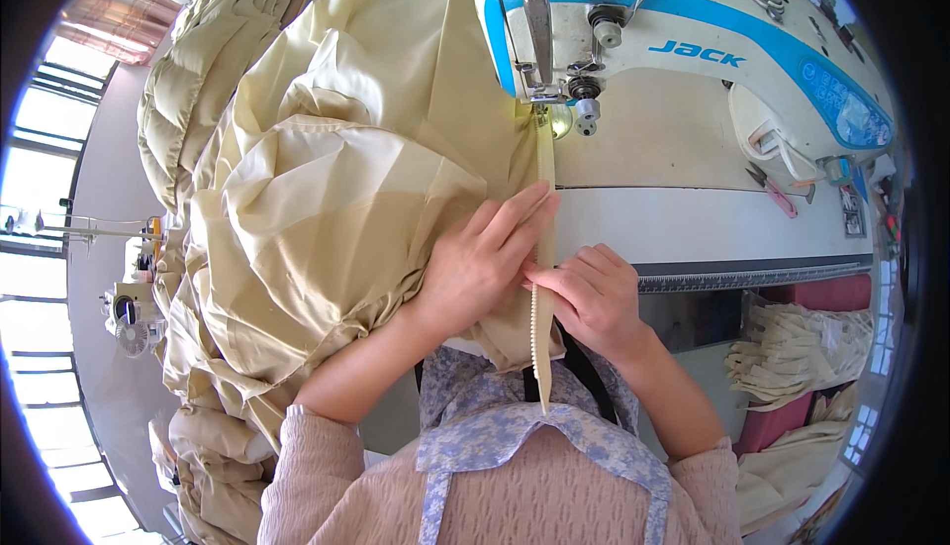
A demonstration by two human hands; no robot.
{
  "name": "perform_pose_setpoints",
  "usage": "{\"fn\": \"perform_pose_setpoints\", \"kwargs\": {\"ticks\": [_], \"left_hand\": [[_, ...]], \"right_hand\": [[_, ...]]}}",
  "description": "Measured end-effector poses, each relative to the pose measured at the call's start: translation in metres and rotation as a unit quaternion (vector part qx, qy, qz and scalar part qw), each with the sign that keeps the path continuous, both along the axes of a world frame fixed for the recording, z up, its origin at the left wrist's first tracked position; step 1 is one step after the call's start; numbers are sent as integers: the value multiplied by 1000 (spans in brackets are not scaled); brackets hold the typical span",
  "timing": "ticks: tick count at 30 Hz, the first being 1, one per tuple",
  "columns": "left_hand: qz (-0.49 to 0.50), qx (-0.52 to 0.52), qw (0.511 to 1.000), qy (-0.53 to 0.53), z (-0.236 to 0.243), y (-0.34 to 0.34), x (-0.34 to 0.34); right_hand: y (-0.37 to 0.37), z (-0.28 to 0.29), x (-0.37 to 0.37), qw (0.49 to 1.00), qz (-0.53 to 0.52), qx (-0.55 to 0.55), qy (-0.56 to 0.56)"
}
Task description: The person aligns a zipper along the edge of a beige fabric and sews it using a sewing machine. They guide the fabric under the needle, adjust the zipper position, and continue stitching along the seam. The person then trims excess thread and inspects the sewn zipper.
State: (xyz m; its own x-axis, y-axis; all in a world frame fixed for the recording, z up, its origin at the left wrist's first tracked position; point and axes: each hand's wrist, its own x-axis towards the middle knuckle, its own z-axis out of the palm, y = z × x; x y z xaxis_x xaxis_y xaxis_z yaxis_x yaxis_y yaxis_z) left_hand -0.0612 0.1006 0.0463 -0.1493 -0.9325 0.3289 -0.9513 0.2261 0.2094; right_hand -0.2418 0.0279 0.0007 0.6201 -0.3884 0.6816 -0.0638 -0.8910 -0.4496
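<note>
A bulky cream padded garment lies bunched on the sewing table, its edge running under the presser foot of a white and blue sewing machine. A cream zipper tape runs from the foot down toward my lap. My left hand lies flat on the fabric, fingers pressing the garment edge against the zipper. My right hand pinches the zipper tape just right of it. The two hands touch.
The white table top stretches right of the needle, with small pink clippers on it. More quilted cream pieces pile up at the left. Stacked cream fabric parts sit on a shelf at the lower right.
</note>
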Motion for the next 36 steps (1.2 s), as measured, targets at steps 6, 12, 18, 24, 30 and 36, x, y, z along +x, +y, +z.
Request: {"fn": "perform_pose_setpoints", "kwargs": {"ticks": [6, 12, 18, 24, 30, 36], "left_hand": [[31, -91, 993, 71, 9, -26, 20], [69, -50, 991, 99, 34, -41, 43], [-13, -62, 995, 79, 43, -60, 34], [-109, -19, 994, -23, 29, -57, 10], [-101, -8, 991, -83, 2, -44, 10], [-93, -3, 995, -47, 6, -48, 14]], "right_hand": [[3, -2, -23, 994, -41, 66, 74], [14, -26, 8, 984, -17, -54, 171], [-14, -30, 3, 996, 74, -16, 54], [-40, -18, -18, 986, 150, -31, 62], [-37, -16, -14, 988, 134, -33, 73], [-40, -15, -15, 985, 163, -33, 51]]}}
